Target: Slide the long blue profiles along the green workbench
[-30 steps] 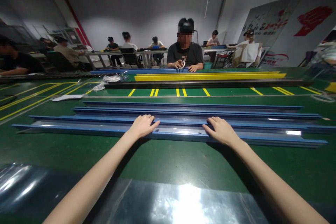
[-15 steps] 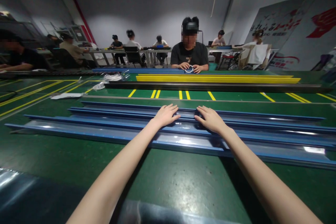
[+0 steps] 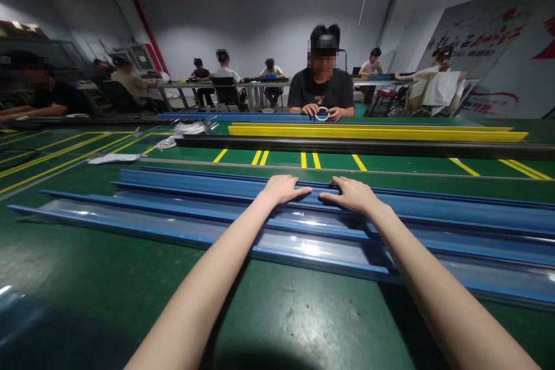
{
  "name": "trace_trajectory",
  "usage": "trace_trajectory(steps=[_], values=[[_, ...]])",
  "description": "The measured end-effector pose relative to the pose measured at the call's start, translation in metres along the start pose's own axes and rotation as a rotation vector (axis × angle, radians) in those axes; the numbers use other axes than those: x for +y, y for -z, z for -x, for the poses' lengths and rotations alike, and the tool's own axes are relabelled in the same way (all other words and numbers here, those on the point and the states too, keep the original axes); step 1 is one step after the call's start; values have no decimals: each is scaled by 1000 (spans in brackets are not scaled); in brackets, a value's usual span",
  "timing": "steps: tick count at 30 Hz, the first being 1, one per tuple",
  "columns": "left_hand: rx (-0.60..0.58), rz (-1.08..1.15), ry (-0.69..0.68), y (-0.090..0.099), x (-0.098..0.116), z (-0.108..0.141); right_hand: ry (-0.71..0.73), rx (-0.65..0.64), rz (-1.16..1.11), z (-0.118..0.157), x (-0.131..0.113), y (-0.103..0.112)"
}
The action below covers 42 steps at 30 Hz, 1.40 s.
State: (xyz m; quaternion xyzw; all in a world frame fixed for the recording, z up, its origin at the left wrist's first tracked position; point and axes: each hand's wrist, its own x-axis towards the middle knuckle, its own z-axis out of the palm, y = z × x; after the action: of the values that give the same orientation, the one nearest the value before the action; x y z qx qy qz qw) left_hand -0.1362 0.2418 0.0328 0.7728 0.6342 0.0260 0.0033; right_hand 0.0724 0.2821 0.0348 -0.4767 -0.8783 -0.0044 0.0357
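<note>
The left hand and the right hand are at a long, straight blue profile, which lies in the far part of the group of blue profiles on the green surface. The hands are near to each other, with a short part of the profile between them. The thumbs lie along its near side and point inward to each other. The other fingers are bent over its upper edge, so they seem to pinch it; their tips are partly hidden, and I cannot tell how firm the grip is.

What has just changed is the pose of this profile: its broad blue face is now turned toward the person, while half a second ago mostly shiny channels and thin edges are visible there. So it is no longer in the same pose as the nearer blue channels, which lie with their shiny inside up.

One more thin blue edge shows behind it. Farther away, a black strip and a yellow strip lie across the surface, with a clear plastic bag at the far left. Across from them, another person holds a white ring.
</note>
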Motion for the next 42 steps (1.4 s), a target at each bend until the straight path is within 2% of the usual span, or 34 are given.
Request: trace_trajectory(steps=[4, 7, 17, 20, 24, 29, 33, 38, 42], values=[[-89, 3, 77, 7, -3, -15, -102, -107, 39, -14, 9, 3], [-106, -1, 87, 10, -4, -20, -122, -141, 73, -20, 13, 5], [42, -85, 12, 6, 2, -11, -119, -10, 174, -8, 11, 3], [84, -104, -8, 16, 5, -7, -133, 33, 186, -5, 12, 9], [159, -137, -43, 43, 11, 3, -155, 113, 201, 4, 10, 28], [230, -143, -49, 78, 21, 31, -140, 207, 260, 26, 0, 59], [275, -193, -32, 92, 26, 66, -99, 240, 295, 54, -20, 80], [334, -225, -45, 90, 33, 117, -46, 247, 321, 97, -51, 95], [326, -218, -39, 77, 43, 155, -6, 239, 304, 135, -69, 91]])
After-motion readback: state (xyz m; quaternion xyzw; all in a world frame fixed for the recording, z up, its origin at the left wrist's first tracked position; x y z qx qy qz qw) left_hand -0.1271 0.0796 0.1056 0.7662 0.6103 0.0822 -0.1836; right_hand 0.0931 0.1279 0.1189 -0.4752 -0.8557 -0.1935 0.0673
